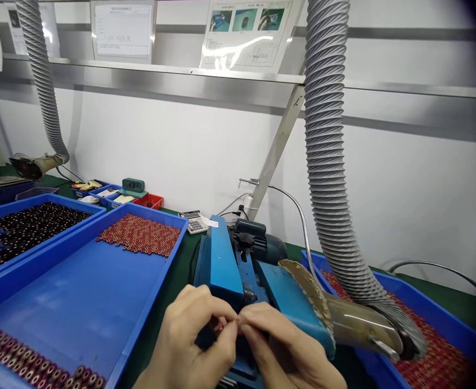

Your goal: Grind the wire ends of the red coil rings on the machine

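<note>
My left hand (193,340) and my right hand (284,346) meet fingertip to fingertip in front of a blue bench machine (225,259). Both are closed in a pinch. Between the fingers a bit of a small red part (220,325) shows; most of it is covered, so its exact kind cannot be made out. The machine has a long blue cover, a dark motor (268,247) behind and a blue housing (290,297) on the right, edged with torn cardboard (306,286).
At left, a blue tray (140,319) holds rows of small red ringed parts (140,235); another holds black ones (43,221). More red parts fill a right-hand tray (418,302). A grey duct hose (327,135) hangs beside the machine. A calculator (195,221) lies behind.
</note>
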A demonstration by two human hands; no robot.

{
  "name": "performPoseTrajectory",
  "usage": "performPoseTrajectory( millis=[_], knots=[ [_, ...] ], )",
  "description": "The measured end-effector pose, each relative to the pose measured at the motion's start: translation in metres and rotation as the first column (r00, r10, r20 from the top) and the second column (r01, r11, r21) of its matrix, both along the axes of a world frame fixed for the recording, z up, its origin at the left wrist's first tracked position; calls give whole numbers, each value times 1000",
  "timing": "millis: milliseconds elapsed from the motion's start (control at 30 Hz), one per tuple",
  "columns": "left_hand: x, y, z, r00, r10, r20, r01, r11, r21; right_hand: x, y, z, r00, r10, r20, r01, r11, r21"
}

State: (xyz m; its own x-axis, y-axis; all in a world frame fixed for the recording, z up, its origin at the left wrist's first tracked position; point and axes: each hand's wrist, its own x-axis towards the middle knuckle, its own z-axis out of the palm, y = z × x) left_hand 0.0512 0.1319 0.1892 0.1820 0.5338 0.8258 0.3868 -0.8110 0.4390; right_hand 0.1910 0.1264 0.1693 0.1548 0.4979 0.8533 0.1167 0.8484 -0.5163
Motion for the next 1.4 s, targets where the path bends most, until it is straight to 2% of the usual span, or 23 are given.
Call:
performPoseTrajectory(
  millis=[100, 200, 267, 300, 333, 400, 433, 467, 567, 633, 733, 800, 900, 933, 1000, 1067, 1100, 1133, 1167, 1200, 1267, 1300, 1400],
  knots=[
    [1, 0, 3, 999, -36, 3, 36, 998, -43, 5, 4, 0, 987, 10, 163, -23, 997, 76],
    [5, 1, 1, 998, 28, -49, -23, 994, 110, 4, 3, -1, 977, -80, 196, 63, 994, 90],
    [8, 2, -4, 984, 147, -105, -111, 951, 289, 0, 0, -2, 982, -124, 144, 140, 984, -111],
    [9, 2, -7, 969, 212, -125, -155, 920, 360, -2, -2, -2, 992, -93, 89, 114, 958, -263],
    [10, 2, -9, 953, 269, -137, -193, 892, 408, -4, -3, -2, 1000, -29, 10, 31, 917, -397],
    [10, 2, -12, 937, 324, -128, -240, 868, 435, -5, -5, -1, 971, 158, -177, -226, 846, -484],
    [10, 2, -13, 943, 314, -112, -242, 875, 419, -6, -5, -1, 946, 213, -245, -306, 839, -451],
    [9, 2, -12, 954, 284, -91, -229, 893, 388, -6, -5, 0, 937, 216, -273, -313, 866, -391],
    [6, 3, -7, 989, 145, -31, -135, 965, 224, -4, -3, 1, 979, 37, -202, -75, 980, -184],
    [4, 2, -4, 998, 60, -1, -60, 993, 100, -1, -1, 1, 995, -6, -102, -1, 998, -67],
    [3, 1, 0, 999, -26, 25, 26, 999, -19, 7, 3, 1, 994, 74, 84, -76, 997, 20],
    [4, 1, 1, 999, -43, 29, 44, 999, -25, 10, 5, 0, 982, 67, 176, -81, 994, 77],
    [8, 1, -2, 1000, 18, -18, -16, 993, 113, 8, 3, -2, 977, -83, 198, 59, 991, 123],
    [9, 1, -5, 997, 66, -51, -55, 980, 191, 5, 1, -2, 976, -123, 182, 113, 991, 66],
    [12, 1, -10, 977, 186, -107, -140, 932, 334, 0, -2, -1, 992, -88, 94, 105, 975, -196],
    [12, 1, -13, 953, 276, -125, -206, 892, 403, -3, -5, 1, 993, 84, -84, -114, 879, -462],
    [12, 1, -14, 950, 289, -118, -220, 888, 403, -4, -6, 2, 968, 167, -189, -243, 821, -516],
    [11, 1, -14, 957, 273, -102, -214, 897, 386, -5, -7, 2, 939, 218, -267, -330, 791, -515],
    [10, 1, -13, 968, 234, -84, -191, 916, 351, -5, -7, 3, 926, 228, -301, -353, 804, -478],
    [9, 1, -11, 980, 187, -65, -159, 938, 307, -5, -8, 3, 936, 198, -291, -311, 852, -422],
    [7, 1, -7, 995, 91, -28, -84, 977, 197, -4, -7, 3, 974, 87, -209, -144, 950, -279],
    [5, 1, -5, 998, 54, -14, -52, 989, 138, -3, -6, 4, 986, 42, -164, -76, 975, -207],
    [3, 0, -2, 999, -12, 35, 12, 1000, -20, 1, -2, 5, 997, 60, -38, -62, 996, -71]
  ],
)
